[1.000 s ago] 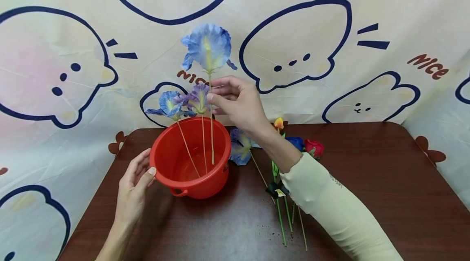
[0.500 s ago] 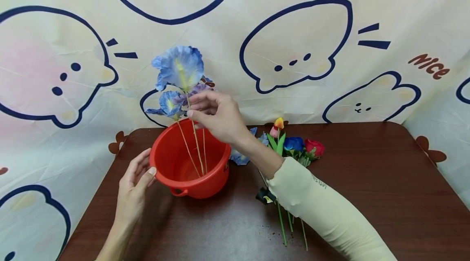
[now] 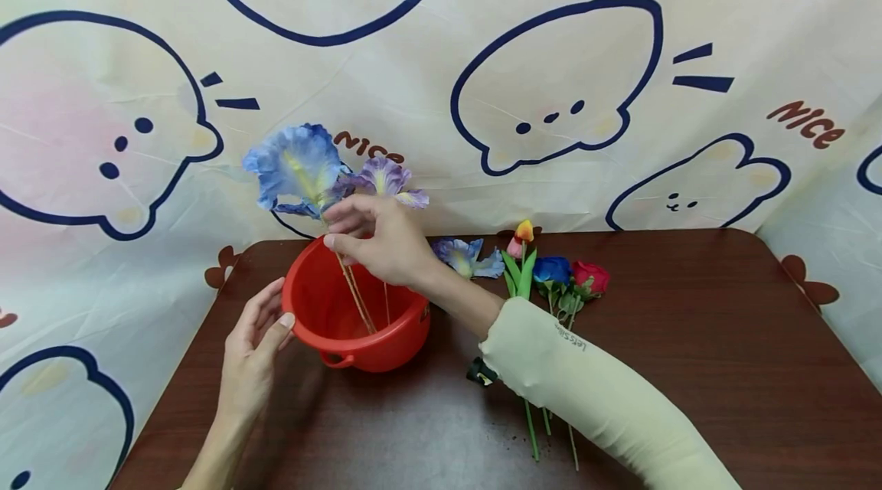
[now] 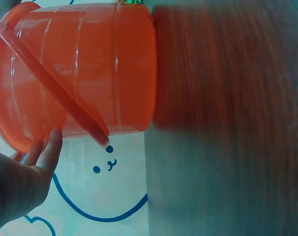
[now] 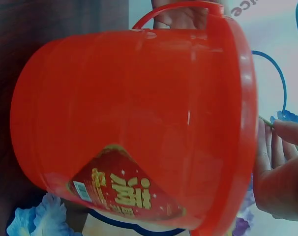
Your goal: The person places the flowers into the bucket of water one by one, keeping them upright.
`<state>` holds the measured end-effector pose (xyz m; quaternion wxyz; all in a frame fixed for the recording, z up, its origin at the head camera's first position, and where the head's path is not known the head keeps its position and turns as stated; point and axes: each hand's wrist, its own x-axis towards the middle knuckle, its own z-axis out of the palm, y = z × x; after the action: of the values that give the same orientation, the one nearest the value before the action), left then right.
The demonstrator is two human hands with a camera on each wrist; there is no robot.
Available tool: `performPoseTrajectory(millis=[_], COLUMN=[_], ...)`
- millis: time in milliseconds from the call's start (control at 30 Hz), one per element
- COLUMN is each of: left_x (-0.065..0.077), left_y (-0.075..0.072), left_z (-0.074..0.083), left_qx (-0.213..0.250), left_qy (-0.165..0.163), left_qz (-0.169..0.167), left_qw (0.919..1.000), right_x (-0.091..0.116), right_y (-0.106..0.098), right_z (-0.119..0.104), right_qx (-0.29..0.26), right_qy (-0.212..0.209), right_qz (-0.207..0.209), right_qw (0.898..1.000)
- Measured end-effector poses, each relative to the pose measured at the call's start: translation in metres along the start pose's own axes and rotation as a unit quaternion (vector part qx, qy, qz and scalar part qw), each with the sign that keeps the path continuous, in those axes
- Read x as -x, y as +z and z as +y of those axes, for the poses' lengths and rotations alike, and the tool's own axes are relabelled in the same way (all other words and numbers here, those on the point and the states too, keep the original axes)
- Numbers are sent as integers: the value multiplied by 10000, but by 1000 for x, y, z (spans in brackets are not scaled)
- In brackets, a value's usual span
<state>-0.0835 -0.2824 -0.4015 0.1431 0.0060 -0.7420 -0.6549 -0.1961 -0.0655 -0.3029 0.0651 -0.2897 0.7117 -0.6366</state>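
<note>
A red plastic bucket (image 3: 386, 352) stands on the table, its handle hanging down its side. My left hand (image 3: 249, 352) holds its left rim, thumb over the lip and fingers against the outer wall (image 4: 65, 118). Above the bucket's mouth, my right hand (image 3: 379, 237) pinches the stem of a large blue artificial iris (image 3: 295, 168). That stem slants down into the bucket, and its bloom leans left. A purple iris (image 3: 383, 178) stands in the bucket behind the right hand. Another blue iris there is mostly hidden behind the held bloom.
Right of the bucket lie a pale blue iris (image 3: 465, 256), tulips (image 3: 524, 231) with green leaves, a blue rose (image 3: 552, 270), a red rose (image 3: 590, 278) and a dark flower (image 3: 481, 371). The right sleeve (image 3: 592, 390) crosses over their stems. A patterned cloth (image 3: 537, 168) hangs behind the table.
My right hand has moved left and down with the blue iris, lowering its stem deeper into the bucket and tilting its bloom left. The left hand and bucket have stayed put.
</note>
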Motion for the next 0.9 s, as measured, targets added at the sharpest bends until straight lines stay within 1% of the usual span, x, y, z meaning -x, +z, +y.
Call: performPoseTrajectory(millis=[200, 300, 433, 667, 800, 900], left_x=[0, 0, 0, 0, 0, -1], left_y=[-1, -1, 0, 0, 0, 0], left_z=[0, 0, 0, -1, -2, -2], left_qx=[-3, 37, 51, 53, 97, 129], left_qy=[2, 3, 32, 94, 127, 139], left_qz=[-17, -24, -31, -53, -67, -45], left_qw=[10000, 10000, 10000, 9999, 9998, 9998], right_x=[-4, -6, -9, -15, -18, -21], right_y=[12, 16, 18, 17, 17, 18], right_z=[5, 9, 17, 31, 36, 38], right_qx=[98, 135, 107, -249, -397, -300], right_qy=[7, 198, 478, 1010, 1217, 1392], right_qz=[-191, -297, -340, -559, -630, -668], right_qw=[9998, 9993, 9982, 9930, 9898, 9875])
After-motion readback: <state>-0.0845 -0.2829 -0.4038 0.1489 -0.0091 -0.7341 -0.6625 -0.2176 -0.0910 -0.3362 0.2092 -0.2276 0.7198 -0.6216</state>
